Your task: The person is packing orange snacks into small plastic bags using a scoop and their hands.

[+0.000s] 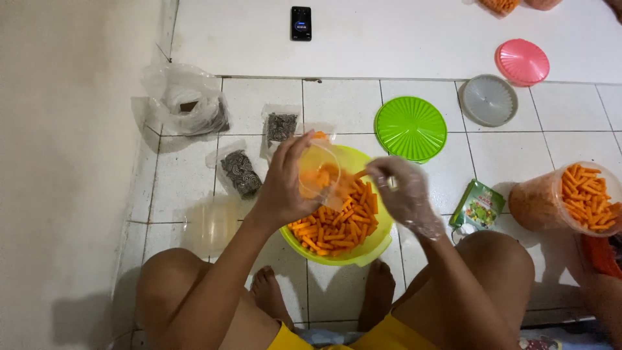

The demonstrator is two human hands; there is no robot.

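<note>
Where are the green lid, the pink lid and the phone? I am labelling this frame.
green lid [411, 128]: head view, middle of its ribbed top.
pink lid [522, 61]: head view, centre of its top.
phone [301, 23]: head view, middle of its screen.
</note>
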